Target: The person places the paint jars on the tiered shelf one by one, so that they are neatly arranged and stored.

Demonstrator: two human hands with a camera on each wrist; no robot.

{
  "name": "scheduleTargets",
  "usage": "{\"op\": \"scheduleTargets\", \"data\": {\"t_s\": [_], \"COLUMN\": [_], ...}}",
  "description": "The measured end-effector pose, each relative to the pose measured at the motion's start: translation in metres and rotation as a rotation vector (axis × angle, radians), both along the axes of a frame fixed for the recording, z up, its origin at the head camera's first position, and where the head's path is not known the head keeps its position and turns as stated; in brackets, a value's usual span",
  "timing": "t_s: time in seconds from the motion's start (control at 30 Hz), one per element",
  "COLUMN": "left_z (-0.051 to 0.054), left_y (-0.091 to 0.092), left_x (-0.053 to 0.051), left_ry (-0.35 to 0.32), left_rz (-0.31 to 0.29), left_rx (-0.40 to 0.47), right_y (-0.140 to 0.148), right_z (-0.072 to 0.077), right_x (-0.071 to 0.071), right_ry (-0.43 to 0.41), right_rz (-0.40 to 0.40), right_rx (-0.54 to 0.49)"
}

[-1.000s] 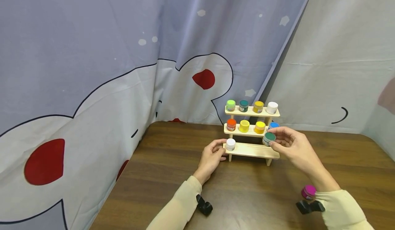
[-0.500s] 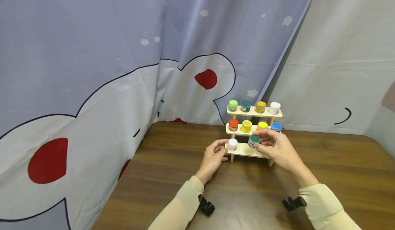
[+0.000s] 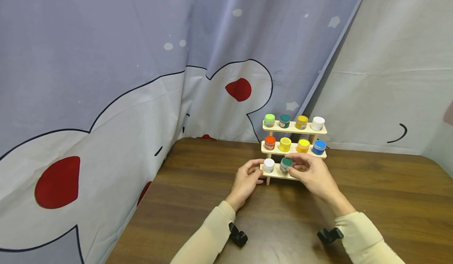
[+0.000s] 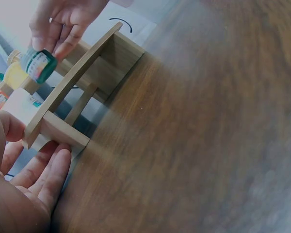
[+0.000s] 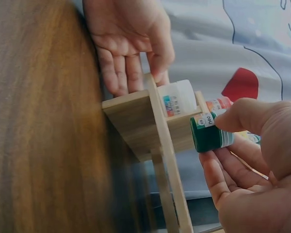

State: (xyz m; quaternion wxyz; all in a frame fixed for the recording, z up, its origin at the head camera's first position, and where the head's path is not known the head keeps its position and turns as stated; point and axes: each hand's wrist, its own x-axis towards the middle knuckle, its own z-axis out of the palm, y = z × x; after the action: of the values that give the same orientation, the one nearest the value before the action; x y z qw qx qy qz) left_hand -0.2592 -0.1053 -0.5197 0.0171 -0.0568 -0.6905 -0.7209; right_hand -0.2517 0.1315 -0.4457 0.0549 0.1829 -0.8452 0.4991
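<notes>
My right hand [image 3: 315, 175] pinches a green paint jar [image 3: 286, 163] between thumb and fingers. The right wrist view shows the jar [image 5: 208, 132] slightly above the bottom tier of a small wooden rack [image 3: 277, 173], apart from the wood. Just left of it, a white paint jar [image 3: 269, 165] stands on that tier. With its thumb at the tier's edge and fingers behind the end leg, my left hand [image 3: 245, 180] grips the rack's left end [image 4: 63, 130]. My right fingers cover the right part of the bottom tier in the head view.
Red [image 3: 270, 143], yellow and blue [image 3: 319, 147] jars line the middle tier. Light green [image 3: 269, 120], dark teal, ochre and white [image 3: 318, 123] jars stand on top. A brown wooden table [image 3: 198, 177] lies beneath; a patterned curtain [image 3: 219, 28] hangs behind.
My right hand has carried the green jar left along the bottom tier, to beside the white jar. The blue jar shows fully. A magenta jar on the table has dropped from sight near my right sleeve.
</notes>
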Motion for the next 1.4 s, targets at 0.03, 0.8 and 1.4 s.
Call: {"op": "scheduleTargets", "data": {"t_s": [0.03,0.8,1.4], "left_z": [0.0,0.003,-0.001], "left_y": [0.0,0.002,0.0], "left_x": [0.0,0.0,0.0], "left_ry": [0.0,0.023,-0.002], "left_rz": [0.0,0.007,0.007], "left_rx": [0.001,-0.002,-0.001], "right_y": [-0.001,-0.003,-0.005], "right_z": [-0.001,-0.016,-0.023], "right_x": [0.0,-0.001,-0.001], "right_ry": [0.002,-0.036,-0.027], "right_rz": [-0.012,-0.032,-0.039], "right_rx": [0.015,0.053,0.03]}}
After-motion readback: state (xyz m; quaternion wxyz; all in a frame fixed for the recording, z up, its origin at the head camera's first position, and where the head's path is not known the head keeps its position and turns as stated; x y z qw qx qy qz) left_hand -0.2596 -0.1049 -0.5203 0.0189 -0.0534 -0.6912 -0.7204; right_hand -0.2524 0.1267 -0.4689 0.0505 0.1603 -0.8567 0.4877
